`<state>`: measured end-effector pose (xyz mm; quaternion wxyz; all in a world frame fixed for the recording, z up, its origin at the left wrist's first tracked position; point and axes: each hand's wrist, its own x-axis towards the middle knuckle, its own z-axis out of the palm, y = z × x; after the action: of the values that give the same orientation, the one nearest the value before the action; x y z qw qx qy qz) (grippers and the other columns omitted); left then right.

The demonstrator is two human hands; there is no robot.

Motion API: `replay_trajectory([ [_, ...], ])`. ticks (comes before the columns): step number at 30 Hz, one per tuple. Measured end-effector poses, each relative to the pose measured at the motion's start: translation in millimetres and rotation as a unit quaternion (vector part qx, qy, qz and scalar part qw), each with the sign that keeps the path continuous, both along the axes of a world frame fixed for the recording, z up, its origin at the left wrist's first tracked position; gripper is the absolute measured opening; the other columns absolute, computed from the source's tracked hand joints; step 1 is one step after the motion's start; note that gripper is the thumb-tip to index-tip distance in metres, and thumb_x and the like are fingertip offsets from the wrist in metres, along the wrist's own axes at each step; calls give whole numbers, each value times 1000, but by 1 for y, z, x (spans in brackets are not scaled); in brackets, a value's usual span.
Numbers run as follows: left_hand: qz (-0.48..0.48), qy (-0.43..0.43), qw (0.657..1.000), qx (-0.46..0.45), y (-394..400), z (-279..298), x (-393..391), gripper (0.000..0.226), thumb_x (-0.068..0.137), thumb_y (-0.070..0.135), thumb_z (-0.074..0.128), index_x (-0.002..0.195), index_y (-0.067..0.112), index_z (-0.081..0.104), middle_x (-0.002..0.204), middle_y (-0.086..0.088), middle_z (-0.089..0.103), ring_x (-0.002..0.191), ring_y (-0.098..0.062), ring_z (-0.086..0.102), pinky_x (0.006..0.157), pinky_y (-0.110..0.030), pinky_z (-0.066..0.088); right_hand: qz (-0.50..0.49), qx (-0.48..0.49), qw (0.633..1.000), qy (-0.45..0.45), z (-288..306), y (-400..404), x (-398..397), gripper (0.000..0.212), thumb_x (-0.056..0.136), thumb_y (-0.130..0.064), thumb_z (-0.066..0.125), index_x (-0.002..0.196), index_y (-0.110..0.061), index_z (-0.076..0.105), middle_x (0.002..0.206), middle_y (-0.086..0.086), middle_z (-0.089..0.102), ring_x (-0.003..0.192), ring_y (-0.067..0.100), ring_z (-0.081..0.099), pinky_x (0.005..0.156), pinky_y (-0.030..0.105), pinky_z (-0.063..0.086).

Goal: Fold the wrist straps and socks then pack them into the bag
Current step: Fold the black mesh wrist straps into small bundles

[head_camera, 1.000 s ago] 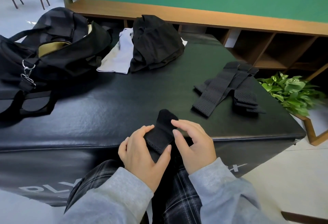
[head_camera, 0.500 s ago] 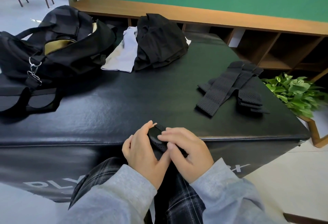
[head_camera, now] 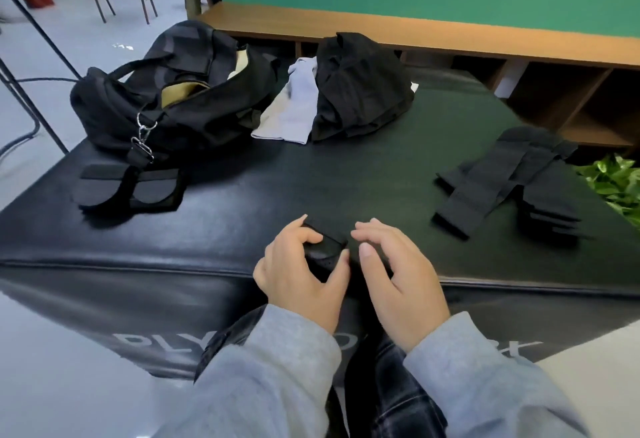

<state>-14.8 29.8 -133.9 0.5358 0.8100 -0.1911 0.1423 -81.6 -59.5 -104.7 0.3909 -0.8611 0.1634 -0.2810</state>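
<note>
Item in hand: folded wrist strap, black, gripped between thumb and curled fingers of my left hand, at the near edge of the table. Right hand: spread, fingers loose, holding nothing, just beside the strap. Bag: open, far ahead-left of the left hand. Unfolded straps: ahead-right of the right hand. Handling note: I judge the fold will spring open; I would keep thumb pressure on it until it is inside the bag.

A single head view looks forward and steeply down, close over the black padded box, slightly blurred.
</note>
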Motion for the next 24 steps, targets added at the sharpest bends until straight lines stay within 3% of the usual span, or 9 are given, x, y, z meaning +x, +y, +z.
replay_trajectory([
  [2, 22, 6, 1000, 16, 12, 4, 15, 39, 64, 42, 67, 86, 39, 36, 110, 28, 46, 101, 2, 42, 87, -21, 17, 22, -45, 988, 143, -9, 7, 12, 40, 95, -40, 38, 132, -28, 48, 142, -18, 39, 138, -2, 22, 114, 19, 16],
  [3, 29, 13, 999, 33, 18, 5, 22, 40, 65, 35, 73, 85, 34, 38, 111, 25, 46, 104, -4, 44, 87, -22, 16, 26, -118, 973, 198, -14, 11, 17, 46, 96, -42, 34, 138, -26, 43, 149, -13, 33, 141, 4, 19, 116, 23, 12],
  [5, 53, 39, 995, 79, 31, 4, 36, 38, 68, 29, 77, 84, 29, 42, 113, 21, 48, 109, -12, 44, 89, -24, 15, 35, -266, 933, 239, -21, 21, 29, 59, 89, -49, 30, 137, -20, 47, 148, -3, 39, 139, 18, 32, 112, 38, 26],
  [7, 78, 49, 990, 111, 44, 2, 46, 35, 68, 31, 76, 82, 28, 44, 113, 16, 52, 111, -17, 42, 89, -26, 16, 52, -314, 911, 263, -21, 27, 41, 71, 85, -53, 21, 140, -16, 44, 149, 2, 39, 139, 23, 34, 110, 42, 28],
  [9, 97, 44, 986, 128, 55, 0, 55, 33, 68, 34, 76, 80, 28, 45, 109, 12, 53, 109, -18, 42, 88, -28, 19, 100, -326, 900, 271, -19, 30, 53, 82, 80, -57, -1, 151, -19, 19, 158, -3, 13, 146, 18, 8, 116, 37, 8],
  [11, 110, 38, 983, 143, 63, 0, 62, 32, 70, 35, 75, 80, 28, 45, 105, 11, 53, 107, -19, 43, 89, -31, 23, 125, -327, 893, 282, -17, 32, 63, 87, 74, -57, -13, 152, -22, 4, 159, -7, -2, 146, 14, -7, 116, 33, -3],
  [19, 178, 20, 977, 113, 101, 4, 100, 27, 75, 33, 73, 86, 24, 50, 123, 8, 56, 109, -24, 48, 90, -37, 26, 147, -333, 889, 278, -15, 51, 97, 86, 73, -57, -15, 151, -23, 0, 159, -7, -5, 145, 15, -10, 116, 34, -3],
  [24, 225, 4, 963, 148, 123, 22, 144, 26, 77, 32, 72, 91, 15, 58, 132, 1, 53, 115, -28, 48, 93, -40, 31, 153, -348, 886, 266, -18, 57, 112, 85, 75, -57, -14, 152, -24, 6, 160, -6, 0, 146, 17, -5, 117, 38, 1],
])
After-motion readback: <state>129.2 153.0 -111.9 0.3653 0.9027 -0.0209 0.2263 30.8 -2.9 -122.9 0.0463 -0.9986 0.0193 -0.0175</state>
